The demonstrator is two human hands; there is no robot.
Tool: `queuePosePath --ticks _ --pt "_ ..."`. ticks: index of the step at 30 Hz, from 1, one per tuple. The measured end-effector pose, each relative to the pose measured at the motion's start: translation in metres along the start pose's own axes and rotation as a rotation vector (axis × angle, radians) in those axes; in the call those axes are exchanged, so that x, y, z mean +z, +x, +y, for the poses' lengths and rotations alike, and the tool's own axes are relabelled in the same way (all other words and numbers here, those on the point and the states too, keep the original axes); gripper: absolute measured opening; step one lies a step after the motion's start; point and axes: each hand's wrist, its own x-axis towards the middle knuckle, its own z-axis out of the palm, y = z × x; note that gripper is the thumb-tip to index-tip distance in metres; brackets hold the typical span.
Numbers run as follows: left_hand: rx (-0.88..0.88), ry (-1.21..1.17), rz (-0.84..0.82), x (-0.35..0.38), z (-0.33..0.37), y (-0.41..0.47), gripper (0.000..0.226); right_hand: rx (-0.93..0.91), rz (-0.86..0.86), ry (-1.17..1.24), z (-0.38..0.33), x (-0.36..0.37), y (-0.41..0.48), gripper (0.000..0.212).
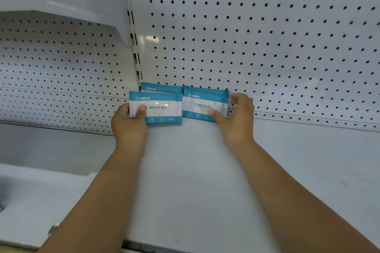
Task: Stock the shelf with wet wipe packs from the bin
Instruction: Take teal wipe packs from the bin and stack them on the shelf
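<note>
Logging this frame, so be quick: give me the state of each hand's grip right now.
Left hand: grips the front left wet wipe pack, thumb on its face.
Right hand: pinches the right wet wipe pack at its right end.

Rear pack (161, 88) mostly hidden behind front pack (162, 107); small print (161, 120) unreadable.
</note>
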Motion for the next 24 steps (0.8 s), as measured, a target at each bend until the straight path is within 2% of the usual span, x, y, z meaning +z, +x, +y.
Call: queuePosePath --ticks 3,8,10,16,19,21,24 --pt "-0.037 0.004 -0.016 0.002 0.003 0.009 0.009 0.139 -0.067 0.017 0.007 0.001 0.004 0.072" --pt "-0.112 0.012 -0.051 0.014 0.009 0.045 0.015 0.181 -0.031 0.126 0.007 -0.003 0.006 0.024" --pt "-0.122 0.013 -0.076 0.02 0.006 0.051 0.016 0.164 -0.007 0.129 0.009 -0.002 0.008 0.015" --pt "-0.024 0.171 -0.17 0.031 -0.007 0.052 0.021 0.153 -0.014 0.112 0.014 0.004 0.018 0.015" --pt "0.02 0.342 -0.282 0.032 -0.012 0.06 0.048 0.169 -0.001 0.116 0.016 0.006 0.024 0.021" --pt "0.063 0.472 -0.294 0.032 -0.013 0.063 0.063 0.176 0.012 0.117 0.018 0.006 0.027 0.028" --pt "0.115 0.559 -0.255 0.035 -0.012 0.062 0.068 0.179 0.028 0.148 0.019 0.006 0.03 0.031"
